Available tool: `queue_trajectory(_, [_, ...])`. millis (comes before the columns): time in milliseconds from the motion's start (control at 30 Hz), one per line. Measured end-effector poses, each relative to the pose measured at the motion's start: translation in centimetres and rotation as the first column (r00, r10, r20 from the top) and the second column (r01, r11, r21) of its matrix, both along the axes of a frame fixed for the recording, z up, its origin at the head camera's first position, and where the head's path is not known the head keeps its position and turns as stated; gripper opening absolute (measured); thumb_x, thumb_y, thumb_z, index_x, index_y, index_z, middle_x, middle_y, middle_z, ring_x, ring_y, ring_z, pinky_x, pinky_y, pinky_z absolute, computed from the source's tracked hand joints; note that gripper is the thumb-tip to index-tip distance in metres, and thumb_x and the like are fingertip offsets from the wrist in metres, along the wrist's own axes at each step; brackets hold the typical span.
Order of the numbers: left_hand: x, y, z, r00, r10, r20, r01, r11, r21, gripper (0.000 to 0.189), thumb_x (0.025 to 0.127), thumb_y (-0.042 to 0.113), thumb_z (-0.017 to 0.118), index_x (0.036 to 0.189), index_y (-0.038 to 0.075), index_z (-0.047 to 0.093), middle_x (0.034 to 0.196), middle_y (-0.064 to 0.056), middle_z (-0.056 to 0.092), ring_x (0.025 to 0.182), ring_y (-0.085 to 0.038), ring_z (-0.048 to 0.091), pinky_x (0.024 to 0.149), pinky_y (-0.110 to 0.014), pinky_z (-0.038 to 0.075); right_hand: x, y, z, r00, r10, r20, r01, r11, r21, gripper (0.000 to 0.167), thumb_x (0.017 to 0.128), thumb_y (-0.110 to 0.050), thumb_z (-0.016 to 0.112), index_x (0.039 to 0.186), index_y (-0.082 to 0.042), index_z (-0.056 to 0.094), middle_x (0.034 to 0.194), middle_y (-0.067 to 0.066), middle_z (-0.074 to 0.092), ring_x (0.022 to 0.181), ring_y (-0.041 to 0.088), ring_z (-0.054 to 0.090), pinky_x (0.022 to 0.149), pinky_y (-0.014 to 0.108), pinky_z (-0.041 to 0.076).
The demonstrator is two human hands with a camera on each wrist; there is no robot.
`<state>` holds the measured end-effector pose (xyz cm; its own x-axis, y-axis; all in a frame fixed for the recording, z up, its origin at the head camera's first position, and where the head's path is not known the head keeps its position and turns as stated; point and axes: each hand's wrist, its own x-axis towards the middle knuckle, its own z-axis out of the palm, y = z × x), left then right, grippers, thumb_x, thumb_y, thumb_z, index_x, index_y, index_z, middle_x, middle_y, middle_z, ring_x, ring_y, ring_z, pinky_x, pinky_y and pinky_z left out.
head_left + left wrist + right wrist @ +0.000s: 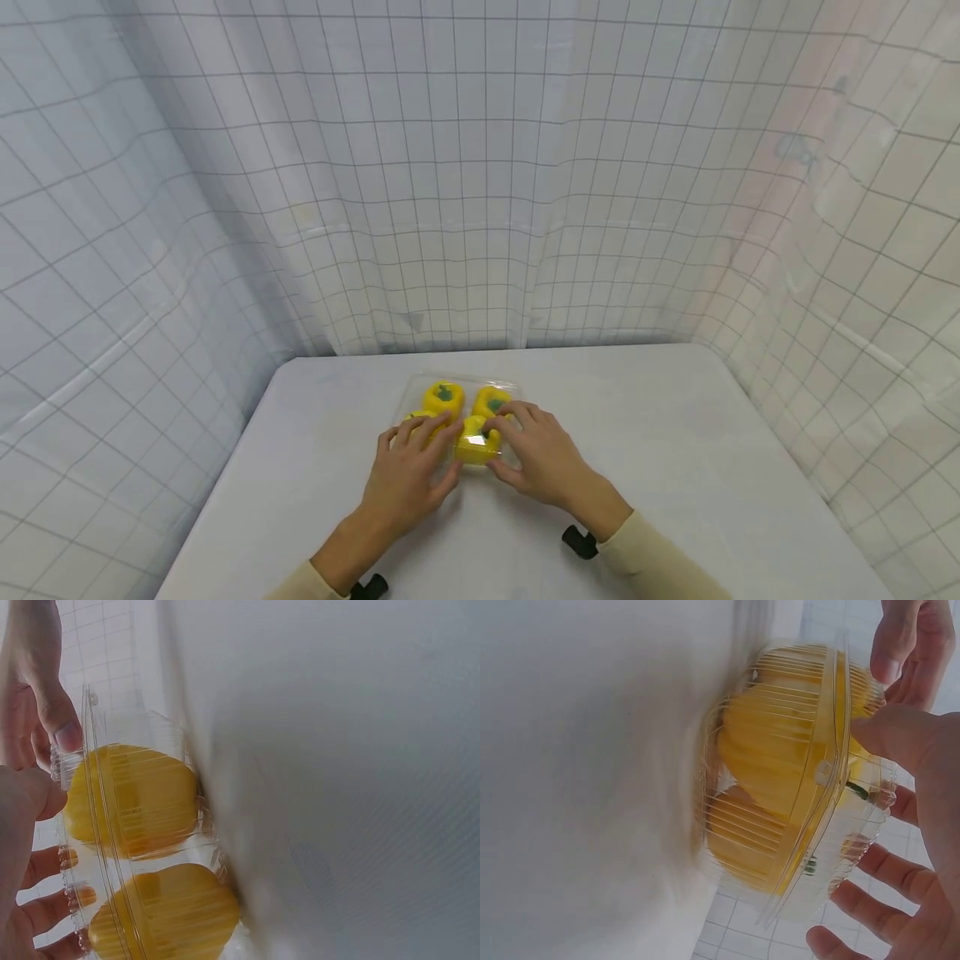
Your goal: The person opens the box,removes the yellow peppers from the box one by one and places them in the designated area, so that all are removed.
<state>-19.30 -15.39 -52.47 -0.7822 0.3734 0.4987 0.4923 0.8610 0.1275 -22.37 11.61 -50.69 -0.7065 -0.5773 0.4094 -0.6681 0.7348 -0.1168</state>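
A clear plastic clamshell box stands on the table with its lid down over several yellow bell peppers with green stems. My left hand lies over the box's near left side, fingers spread across the lid. On the near right, my right hand touches the lid with parted, slightly bent fingers. The right wrist view shows the right thumb against the box's rim. Ribbed walls and yellow peppers show in the left wrist view, where the left fingertips touch the lid.
The white table stretches to both sides of the box. Behind it and along the sides hang white grid-patterned curtains. Black wrist-worn pieces show beneath the light sleeves.
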Motion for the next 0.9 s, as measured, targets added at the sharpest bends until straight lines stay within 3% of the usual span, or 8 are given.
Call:
queue_trajectory(167, [0.3,0.5,0.2,0.999,-0.038,0.013,0.038,0.999,0.036,0.058,0.104,0.037,0.088,0.158,0.024,0.072,0.164,-0.005,0.071,0.142,-0.039,0.068,0.110,-0.073,0.058,0.3,1.1,-0.2,0.999,0.005,-0.036,-0.005,1.000,0.001,0.053,0.103,-0.045,0.089,0.152,-0.030,0.073,0.149,0.005,0.070,0.140,0.031,0.070,0.111,0.054,0.065])
queue_trajectory(467, [0.6,0.8,0.3,0.994,-0.103,0.023,0.099,0.987,0.127,0.056,0.103,0.031,0.089,0.156,0.020,0.074,0.164,-0.013,0.069,0.146,-0.041,0.067,0.113,-0.066,0.060,0.8,2.5,0.0,0.999,-0.001,-0.035,0.001,1.000,-0.002,0.053,0.100,-0.043,0.091,0.150,-0.030,0.075,0.148,0.006,0.071,0.139,0.032,0.070,0.111,0.056,0.065])
queue_trajectory(700, [0.5,0.6,0.0,0.995,-0.099,0.035,0.092,0.984,0.150,0.053,0.101,0.027,0.092,0.150,0.016,0.077,0.164,-0.015,0.066,0.149,-0.038,0.065,0.117,-0.059,0.062,1.2,3.7,0.2,1.000,-0.002,-0.009,0.002,1.000,0.003,0.054,0.100,-0.042,0.092,0.149,-0.030,0.076,0.149,0.007,0.070,0.140,0.033,0.069,0.112,0.059,0.063])
queue_trajectory(900, [0.4,0.4,-0.1,0.994,-0.101,0.051,0.091,0.982,0.164,0.055,0.100,0.026,0.093,0.152,0.015,0.076,0.166,-0.015,0.064,0.151,-0.039,0.063,0.122,-0.061,0.060,1.2,4.8,0.2,1.000,0.003,0.001,-0.003,1.000,0.000,0.053,0.099,-0.041,0.093,0.149,-0.031,0.077,0.149,0.007,0.070,0.141,0.034,0.069,0.113,0.060,0.063])
